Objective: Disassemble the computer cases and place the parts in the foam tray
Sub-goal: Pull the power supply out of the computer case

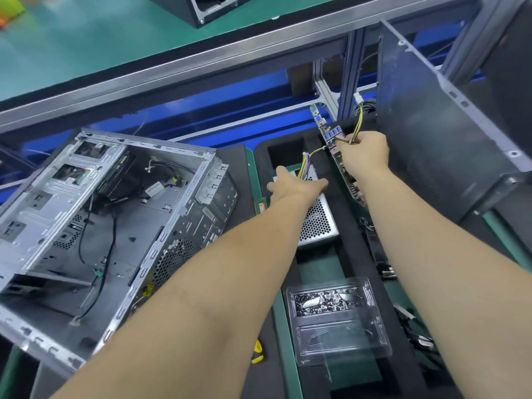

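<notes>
An open silver computer case [115, 220] lies on its side at the left, with black cables loose inside. To its right is the black foam tray [342, 254]. A silver power supply [316, 220] with a honeycomb grille sits in a tray slot. My left hand [293, 187] grips its far end. My right hand [364, 152] holds its yellow and black cable bundle [358, 125] above the tray. A motherboard [342, 165] stands on edge in a slot just under my right hand.
A grey side panel [437, 151] stands upright at the tray's right. A clear plastic box [336, 315] with several screws rests on the near tray. A yellow-handled tool [257, 352] lies beside the tray. Another dark case [207, 7] sits on the far green bench.
</notes>
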Motion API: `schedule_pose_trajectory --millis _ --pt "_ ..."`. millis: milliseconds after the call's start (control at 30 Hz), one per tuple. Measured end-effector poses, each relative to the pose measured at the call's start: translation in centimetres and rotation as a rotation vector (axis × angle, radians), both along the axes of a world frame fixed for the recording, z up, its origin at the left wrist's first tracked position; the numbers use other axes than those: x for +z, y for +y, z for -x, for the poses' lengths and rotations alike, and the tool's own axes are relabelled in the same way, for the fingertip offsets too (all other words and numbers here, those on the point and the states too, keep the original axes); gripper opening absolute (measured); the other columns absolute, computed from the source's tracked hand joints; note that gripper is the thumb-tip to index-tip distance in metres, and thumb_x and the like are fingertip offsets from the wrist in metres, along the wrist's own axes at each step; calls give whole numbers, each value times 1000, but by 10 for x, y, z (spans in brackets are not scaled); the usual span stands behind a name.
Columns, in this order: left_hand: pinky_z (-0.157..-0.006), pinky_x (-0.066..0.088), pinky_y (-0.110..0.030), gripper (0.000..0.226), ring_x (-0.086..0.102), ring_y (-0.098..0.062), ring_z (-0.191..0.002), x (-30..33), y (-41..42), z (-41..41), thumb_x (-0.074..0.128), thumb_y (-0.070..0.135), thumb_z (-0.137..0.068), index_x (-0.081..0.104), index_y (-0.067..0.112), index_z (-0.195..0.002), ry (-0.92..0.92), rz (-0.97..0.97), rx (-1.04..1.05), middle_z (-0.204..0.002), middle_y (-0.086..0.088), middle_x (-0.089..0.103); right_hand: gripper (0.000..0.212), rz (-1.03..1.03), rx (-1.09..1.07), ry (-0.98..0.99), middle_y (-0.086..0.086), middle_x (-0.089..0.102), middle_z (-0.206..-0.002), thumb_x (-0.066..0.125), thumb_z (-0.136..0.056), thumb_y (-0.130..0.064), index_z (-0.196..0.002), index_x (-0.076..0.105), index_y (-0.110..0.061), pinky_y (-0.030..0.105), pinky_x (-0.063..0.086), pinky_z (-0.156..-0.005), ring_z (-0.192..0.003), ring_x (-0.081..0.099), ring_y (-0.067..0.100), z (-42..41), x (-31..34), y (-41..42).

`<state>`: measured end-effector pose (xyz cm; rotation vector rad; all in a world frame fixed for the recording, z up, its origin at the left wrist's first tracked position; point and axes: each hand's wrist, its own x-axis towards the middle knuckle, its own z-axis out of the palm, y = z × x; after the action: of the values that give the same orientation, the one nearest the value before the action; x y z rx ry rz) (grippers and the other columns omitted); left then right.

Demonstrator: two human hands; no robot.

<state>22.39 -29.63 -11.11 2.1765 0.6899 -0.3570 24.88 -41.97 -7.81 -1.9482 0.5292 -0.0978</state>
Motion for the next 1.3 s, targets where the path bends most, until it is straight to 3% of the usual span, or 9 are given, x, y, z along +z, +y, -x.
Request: schedule_pose_trajectory --millis 167,400,500,567,667,833,967,1067,1300 --pt "-77 42 -37 85 57 -32 -108 1 9 -22 81 50 -73 38 24 -142 -29 -46 -65 -139 -11 43 24 14 32 -9 2 63 -75 69 -90 -34 -75 70 -15 59 46 -99 -87 55 26 0 -4 0" --pt "-85 39 -29 56 56 -31 -123 9 29 -36 64 29 -95 47 14 -146 -144 -98 -289 -144 -11 54 36 -9 63 -30 -1 70 -105 74 -87 -40 -113 73 -16 51 45 -103 -114 61 27 5 -12 13" --pt "-88 43 -28 46 58 -26 -112 15 45 -31 64 20 -92 59 14 -137 -159 -37 -295 -132 -9 61 33 4 119 -22 3 71 -103 77 -84 -39 -105 73 -14 44 51 -92 -104 65 25 9 -24 23" --pt "-81 45 -31 19 56 -26 -92 18 59 -28 62 23 -92 69 18 -108 -186 13 -278 -101 -8 64 28 25 128 -27 -1 68 -90 75 -85 -39 -97 69 -14 37 50 -78 -94 65 26 14 -29 28" --pt "-71 42 -32 14 48 -20 -76 23 74 -23 55 23 -92 65 15 -87 -194 71 -239 -80 -8 55 39 1 110 0 2 68 -112 72 -88 -41 -119 65 -19 41 51 -91 -105 64 26 21 -32 31" --pt "-80 54 -37 19 61 -25 -80 35 88 -11 49 15 -93 66 13 -85 -222 -41 -359 -89 -15 71 34 174 17 -50 3 66 -122 57 -93 -26 -126 62 -21 49 41 -104 -121 52 31 43 -33 43" --pt "-85 52 -35 26 62 -25 -98 54 105 9 47 17 -95 71 21 -103 -390 -353 -564 -106 -2 71 29 438 -32 -199 4 60 -117 52 -91 -15 -115 66 -21 45 31 -96 -114 46 31 77 -35 64" --pt "-89 52 -41 30 61 -29 -105 67 122 23 45 18 -96 67 19 -116 -461 -549 -725 -114 -5 70 26 493 159 -306 7 67 -106 53 -90 -11 -109 70 -12 42 38 -86 -102 56 33 103 -36 83" --pt "-106 37 -43 53 45 -33 -128 85 168 56 53 19 -91 50 18 -143 -511 -915 -886 -141 -9 52 22 518 682 8 9 68 -107 50 -94 -25 -109 63 -16 40 51 -81 -101 61 35 136 -40 144"
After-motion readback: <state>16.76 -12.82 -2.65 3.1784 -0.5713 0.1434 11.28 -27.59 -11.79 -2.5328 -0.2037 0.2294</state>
